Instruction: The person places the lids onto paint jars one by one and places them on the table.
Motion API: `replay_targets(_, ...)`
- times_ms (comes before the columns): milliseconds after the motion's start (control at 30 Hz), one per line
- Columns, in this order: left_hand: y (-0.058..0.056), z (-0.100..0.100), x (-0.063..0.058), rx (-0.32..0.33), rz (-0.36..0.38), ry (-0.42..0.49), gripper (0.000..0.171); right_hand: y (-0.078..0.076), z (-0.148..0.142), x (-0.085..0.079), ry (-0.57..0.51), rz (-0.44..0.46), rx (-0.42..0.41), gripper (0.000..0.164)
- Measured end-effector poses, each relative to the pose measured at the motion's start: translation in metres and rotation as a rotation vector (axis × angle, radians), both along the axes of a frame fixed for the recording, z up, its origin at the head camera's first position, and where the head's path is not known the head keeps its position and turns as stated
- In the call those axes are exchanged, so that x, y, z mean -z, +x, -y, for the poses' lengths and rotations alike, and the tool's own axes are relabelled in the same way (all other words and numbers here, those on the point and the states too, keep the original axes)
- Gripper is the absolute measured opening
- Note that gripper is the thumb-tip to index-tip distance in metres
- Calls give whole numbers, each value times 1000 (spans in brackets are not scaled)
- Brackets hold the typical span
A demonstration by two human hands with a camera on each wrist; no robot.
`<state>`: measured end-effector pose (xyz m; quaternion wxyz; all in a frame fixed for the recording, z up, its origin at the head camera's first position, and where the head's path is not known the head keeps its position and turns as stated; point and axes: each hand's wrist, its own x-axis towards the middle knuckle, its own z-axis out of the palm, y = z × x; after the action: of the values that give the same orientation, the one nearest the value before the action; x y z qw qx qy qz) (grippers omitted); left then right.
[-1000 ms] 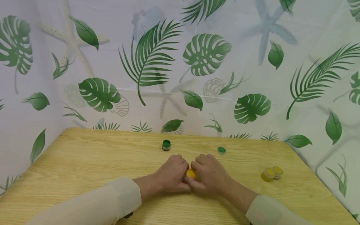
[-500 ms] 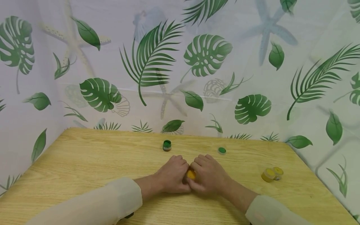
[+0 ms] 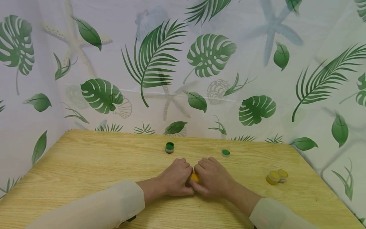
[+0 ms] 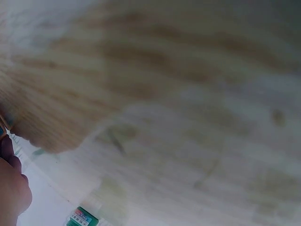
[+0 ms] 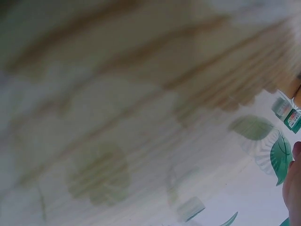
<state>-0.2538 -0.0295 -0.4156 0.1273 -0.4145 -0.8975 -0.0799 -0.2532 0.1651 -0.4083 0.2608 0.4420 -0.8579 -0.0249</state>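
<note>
Both hands meet over the table, with a small orange-yellow paint jar point(image 3: 194, 177) between them. My left hand point(image 3: 178, 178) curls round its left side. From the right, my right hand point(image 3: 212, 176) grips it, thumb across the near side. Fingers cover most of the jar, and only part of its orange-yellow top shows in the head view. The left wrist view catches just the edge of the left hand point(image 4: 14, 190); the right wrist view has a sliver of the right hand point(image 5: 294, 183).
Beyond the hands stands an uncovered green paint jar point(image 3: 169, 148). A green lid point(image 3: 225, 153) lies to its right. Farther right, a yellow paint jar point(image 3: 273, 178) sits against a yellow lid point(image 3: 283, 173). A leaf-patterned cloth point(image 3: 171, 73) rises behind the wooden table point(image 3: 100, 165).
Both hands stay in nearly the same place around the orange-yellow jar. Fingers shift only slightly, and a little less of its top shows than a second ago.
</note>
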Motion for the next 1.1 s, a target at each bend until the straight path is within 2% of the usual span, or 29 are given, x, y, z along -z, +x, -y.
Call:
replay_targets(200,0,0,0,-5,22,-3,29,-1,0,0,2,20,14,28)
replay_targets(400,0,0,2,1,-16,20,28,-1,1,1,-34,73,50,24)
replay_targets(667,0,-3,1,-9,-38,0,28,-2,0,2,-57,76,84,19)
replay_targets(800,1,-4,0,-13,-41,-2,27,-2,-1,2,-45,60,133,16)
replay_targets(967,2,-4,0,-21,-51,1,30,-3,-4,2,19,44,212,15)
replay_targets(1100,2,-4,0,-22,-30,4,32,-4,-7,2,55,44,257,17)
